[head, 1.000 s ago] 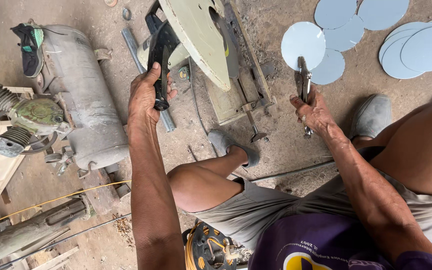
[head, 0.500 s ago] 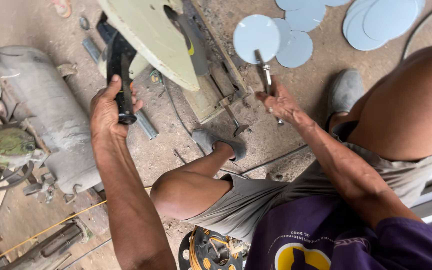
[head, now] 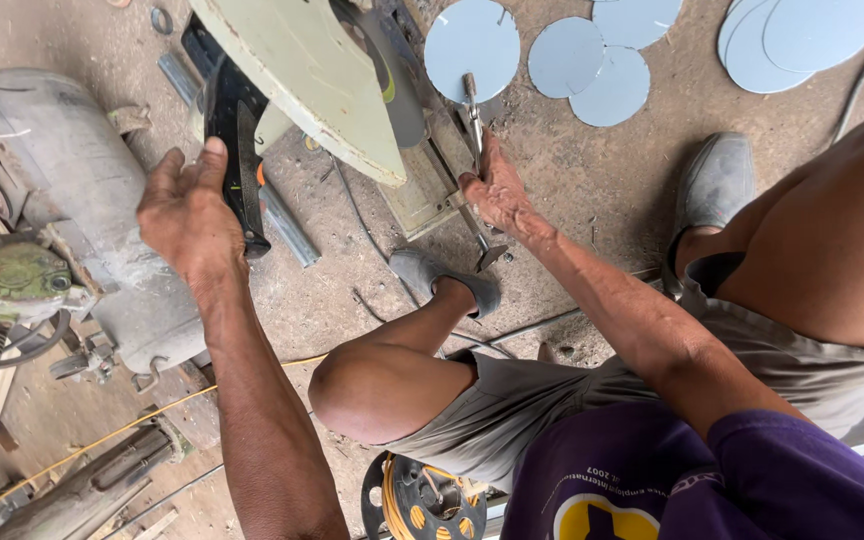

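The left hand (head: 187, 215) is spread open, palm up and fingers loose, just beside the black handle (head: 237, 165) of the chop saw (head: 302, 85) and gripping nothing; only the thumb side looks near the handle. The right hand (head: 497, 190) is closed around a pair of pliers (head: 472, 115), whose tip clamps the edge of a round metal disc (head: 472, 45) lying just right of the saw. More discs (head: 592, 70) lie further right of the saw on the dirt floor (head: 572, 210). Left of the saw sits a grey tank (head: 72, 190). Below the saw, a grey shoe (head: 442, 280) rests on the floor.
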